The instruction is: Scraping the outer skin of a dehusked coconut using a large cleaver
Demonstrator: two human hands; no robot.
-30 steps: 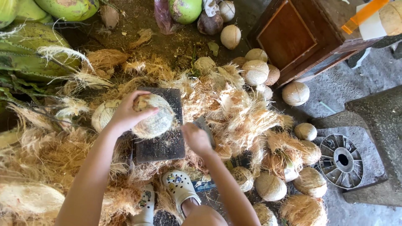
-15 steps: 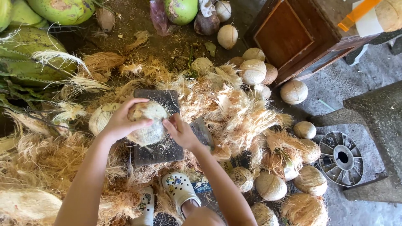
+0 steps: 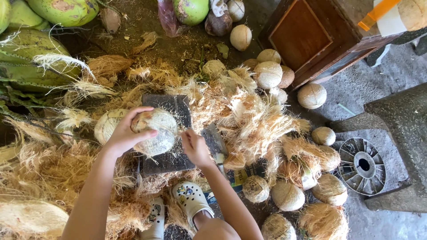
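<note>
Holding a hairy coconut (image 3: 155,132) on top of a dark flat block (image 3: 167,133), the left hand (image 3: 126,133) has its fingers curled tight around the left side and top of the nut. The right hand (image 3: 195,147) sits just beside the coconut on its right, and its fingers are closed around the handle of a big knife (image 3: 215,143), whose blade points up and away from the person. The block has husk fluff (image 3: 231,111) piled against its top and right edges, so there is little open room there. Its bottom edge is near two feet in white clogs (image 3: 189,200). One more husked nut (image 3: 106,124) lies touching the left side of the block, partly hidden behind the left hand. To the right, a heap of peeled coconuts (image 3: 289,195) takes up the ground; about eight show there, and about seven more lie near a brown wooden box (image 3: 302,35) at the top. Three green coconuts (image 3: 191,10) sit along the top edge. One round metal grate (image 3: 362,165) lies at the far right on bare grey floor, where there is the most open space.
</note>
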